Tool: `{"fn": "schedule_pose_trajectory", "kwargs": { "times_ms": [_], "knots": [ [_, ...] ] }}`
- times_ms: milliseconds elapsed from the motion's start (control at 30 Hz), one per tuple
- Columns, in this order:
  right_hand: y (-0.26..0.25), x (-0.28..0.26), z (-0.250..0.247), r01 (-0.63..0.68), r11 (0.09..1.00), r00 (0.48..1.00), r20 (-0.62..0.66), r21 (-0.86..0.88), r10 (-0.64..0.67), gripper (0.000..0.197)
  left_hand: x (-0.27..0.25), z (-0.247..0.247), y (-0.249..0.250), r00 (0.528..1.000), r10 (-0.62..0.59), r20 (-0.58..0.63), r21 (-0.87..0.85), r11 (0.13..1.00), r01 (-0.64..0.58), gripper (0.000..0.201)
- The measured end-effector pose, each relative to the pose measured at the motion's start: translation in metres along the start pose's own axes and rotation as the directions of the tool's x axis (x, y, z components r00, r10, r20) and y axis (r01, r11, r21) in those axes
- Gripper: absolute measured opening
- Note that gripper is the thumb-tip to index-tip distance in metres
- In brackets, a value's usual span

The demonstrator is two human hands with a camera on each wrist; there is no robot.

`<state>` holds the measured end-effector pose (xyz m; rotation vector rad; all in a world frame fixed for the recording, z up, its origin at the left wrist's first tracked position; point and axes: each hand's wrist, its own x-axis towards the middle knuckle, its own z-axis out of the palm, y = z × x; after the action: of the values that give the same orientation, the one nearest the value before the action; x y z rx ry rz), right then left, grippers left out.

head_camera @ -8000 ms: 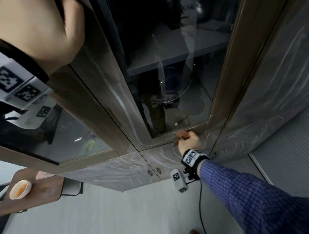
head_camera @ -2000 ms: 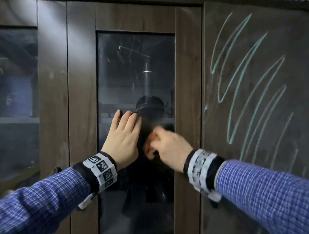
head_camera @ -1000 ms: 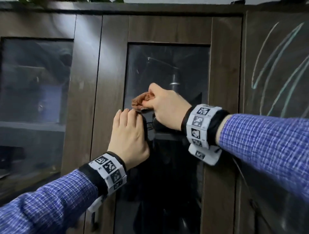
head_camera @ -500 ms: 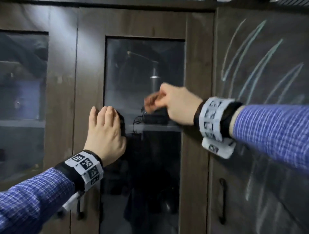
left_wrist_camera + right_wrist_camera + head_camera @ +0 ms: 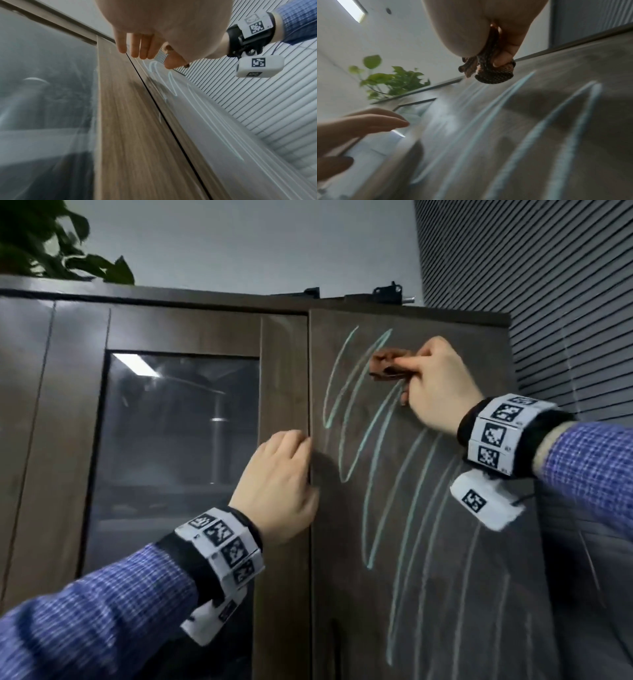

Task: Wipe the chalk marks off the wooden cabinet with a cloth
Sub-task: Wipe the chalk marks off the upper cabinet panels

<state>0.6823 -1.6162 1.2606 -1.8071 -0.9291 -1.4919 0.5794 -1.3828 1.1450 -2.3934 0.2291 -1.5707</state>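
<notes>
The dark wooden cabinet [image 5: 191, 330] has a solid right door [image 5: 445, 594] covered with long curved pale-blue chalk marks [image 5: 373, 460]. My right hand [image 5: 435, 385] pinches a bunched brown cloth [image 5: 388, 366] and holds it against the chalk near the door's top. In the right wrist view the thumb clamps the cloth [image 5: 493, 74] just above the chalk marks [image 5: 573, 121]. My left hand [image 5: 281, 484] rests at the seam between the doors. Its straight fingers [image 5: 137, 47] touch the wood there and hold nothing.
A glass-panelled door [image 5: 178, 440] lies left of the seam. A green plant [image 5: 61, 251] and black hardware [image 5: 387, 292] sit on the cabinet top. A slatted grey wall [image 5: 555, 302] runs close along the cabinet's right side.
My right hand carried the cloth from the glass door right and up onto the chalked door. My left hand slid right from the glass frame to the seam.
</notes>
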Motion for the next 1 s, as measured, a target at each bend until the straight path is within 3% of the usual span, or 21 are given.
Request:
{"fn": "schedule_pose_trajectory", "kwargs": {
  "times_ms": [67, 133, 233, 267, 333, 367, 433, 533, 600, 667, 733, 767, 833, 900, 933, 1000],
  "knots": [
    [0.028, 0.014, -0.002, -0.094, 0.996, 0.995, 0.015, 0.001, 0.094, 0.013, 0.017, 0.006, 0.002, 0.998, -0.061, -0.026, -0.002, 0.998, 0.061, 0.046],
    [0.044, 0.027, 0.006, -0.184, 0.983, 0.983, 0.016, 0.014, 0.183, 0.018, 0.029, 0.011, -0.003, 0.986, -0.155, -0.066, -0.013, 0.988, 0.154, 0.044],
    [0.043, 0.025, 0.028, -0.186, 0.981, 0.982, 0.031, 0.051, 0.185, 0.02, 0.041, 0.015, -0.014, 0.957, -0.259, -0.131, -0.032, 0.966, 0.257, 0.054],
    [0.039, 0.013, 0.038, -0.124, 0.992, 0.991, 0.06, 0.026, 0.123, 0.017, 0.044, 0.016, -0.017, 0.951, -0.274, -0.141, -0.031, 0.962, 0.273, 0.054],
    [0.024, -0.028, 0.057, 0.117, 0.993, 0.98, 0.162, -0.007, -0.115, 0.01, 0.048, 0.015, -0.022, 0.946, -0.294, -0.139, -0.02, 0.956, 0.294, 0.052],
    [0.02, -0.052, 0.071, 0.224, 0.975, 0.949, 0.227, 0.005, -0.219, 0.008, 0.049, 0.016, -0.024, 0.945, -0.299, -0.132, -0.005, 0.954, 0.301, 0.051],
    [0.013, -0.099, 0.088, 0.455, 0.89, 0.838, 0.349, -0.024, -0.419, 0.016, 0.049, 0.019, -0.025, 0.947, -0.302, -0.108, 0.043, 0.95, 0.308, 0.05],
    [0.014, -0.117, 0.09, 0.595, 0.803, 0.698, 0.515, -0.032, -0.497, 0.041, 0.051, 0.023, -0.023, 0.945, -0.315, -0.088, 0.136, 0.936, 0.325, 0.058],
    [0.012, -0.096, 0.081, 0.623, 0.782, 0.673, 0.532, -0.032, -0.514, 0.035, 0.054, 0.025, -0.02, 0.947, -0.312, -0.081, 0.186, 0.928, 0.322, 0.065],
    [0.01, -0.059, 0.073, 0.539, 0.841, 0.773, 0.422, -0.044, -0.473, 0.033, 0.056, 0.027, -0.019, 0.948, -0.306, -0.082, 0.215, 0.924, 0.317, 0.067],
    [0.008, -0.003, 0.068, 0.347, 0.936, 0.908, 0.271, -0.063, -0.319, 0.027, 0.056, 0.029, -0.021, 0.951, -0.3, -0.082, 0.233, 0.922, 0.311, 0.069],
    [0.003, 0.024, 0.064, 0.251, 0.967, 0.949, 0.209, -0.049, -0.236, 0.021, 0.055, 0.029, -0.022, 0.954, -0.288, -0.081, 0.249, 0.921, 0.299, 0.07],
    [-0.006, 0.066, 0.059, 0.117, 0.992, 0.981, 0.158, -0.035, -0.11, 0.024, 0.053, 0.031, -0.025, 0.962, -0.265, -0.069, 0.278, 0.921, 0.273, 0.073],
    [-0.012, 0.089, 0.062, 0.078, 0.997, 0.988, 0.135, -0.001, -0.077, 0.02, 0.051, 0.03, -0.028, 0.967, -0.248, -0.064, 0.302, 0.919, 0.256, 0.075],
    [-0.014, 0.083, 0.066, 0.11, 0.994, 0.986, 0.128, -0.003, -0.109, 0.012, 0.049, 0.03, -0.03, 0.969, -0.242, -0.057, 0.313, 0.917, 0.247, 0.076],
    [-0.018, 0.054, 0.073, 0.238, 0.969, 0.958, 0.179, -0.059, -0.224, 0.016, 0.049, 0.028, -0.03, 0.972, -0.233, -0.043, 0.327, 0.915, 0.234, 0.078]
  ]
}}
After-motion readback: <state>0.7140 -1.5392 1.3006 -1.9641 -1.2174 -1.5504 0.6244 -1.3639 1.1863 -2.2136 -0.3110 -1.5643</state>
